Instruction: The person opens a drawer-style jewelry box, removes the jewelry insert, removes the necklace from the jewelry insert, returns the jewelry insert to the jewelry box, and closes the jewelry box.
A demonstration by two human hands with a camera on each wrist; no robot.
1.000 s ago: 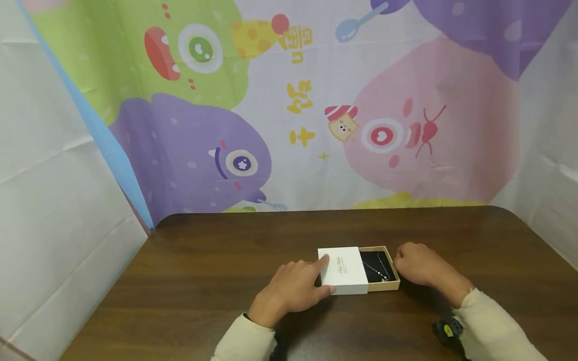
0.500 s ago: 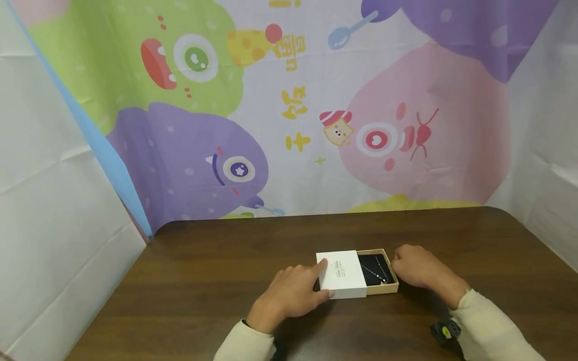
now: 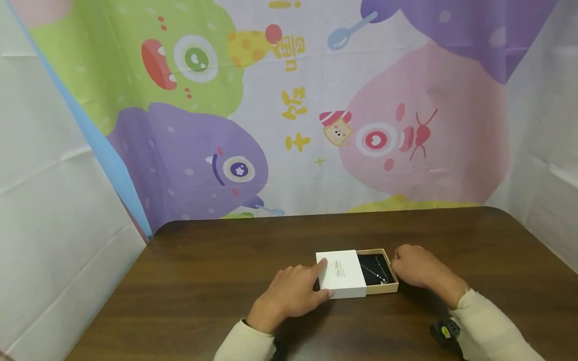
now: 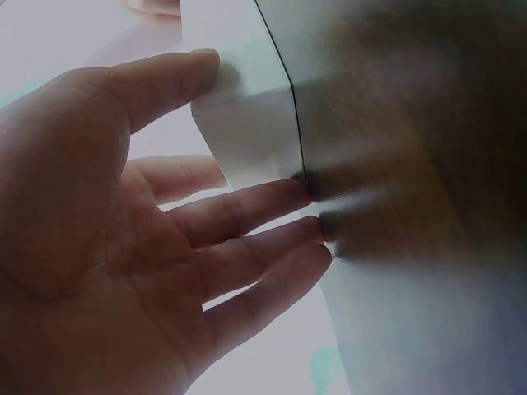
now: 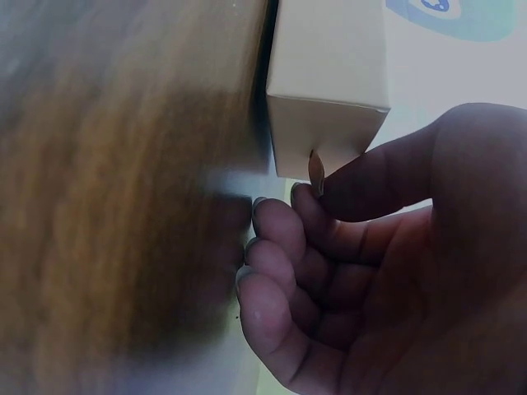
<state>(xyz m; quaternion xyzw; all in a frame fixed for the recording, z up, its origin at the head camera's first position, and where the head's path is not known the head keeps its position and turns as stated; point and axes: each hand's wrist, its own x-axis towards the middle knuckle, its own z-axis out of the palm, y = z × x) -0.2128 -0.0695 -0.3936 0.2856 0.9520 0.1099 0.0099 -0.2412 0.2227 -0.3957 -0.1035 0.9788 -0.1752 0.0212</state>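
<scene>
At the lower edge, nearest the camera, two cream cuffs [image 3: 248,345] reached in over the counter [image 3: 203,265], and a small black device [image 3: 444,329] sat at the right wrist. The left hand [image 3: 291,291] had its grip apart, the fingers straight and spread, with the thumb against the front wall of a jewellery box [image 3: 349,291] and the index fingertip on its white cover [image 3: 352,260], which bore small printed lettering too fine to read. The box lay flat on the counter, right of the middle, between both hands. Its tan drawer [image 3: 382,289] stood partly out on the right, showing a black pad [image 3: 368,277] with a fine silvery chain [image 3: 378,275] laid across it. At the drawer's outer end the right hand [image 3: 417,265] had its grip clamped on a small pull tab [image 5: 316,170], pinched between thumb and index finger, the other fingers curled. Beyond the counter's far edge hung a cloth backdrop [image 3: 298,188] printed with green, purple and pink one-eyed monsters and yellow characters, with white sheeting [image 3: 45,165] at either side.
</scene>
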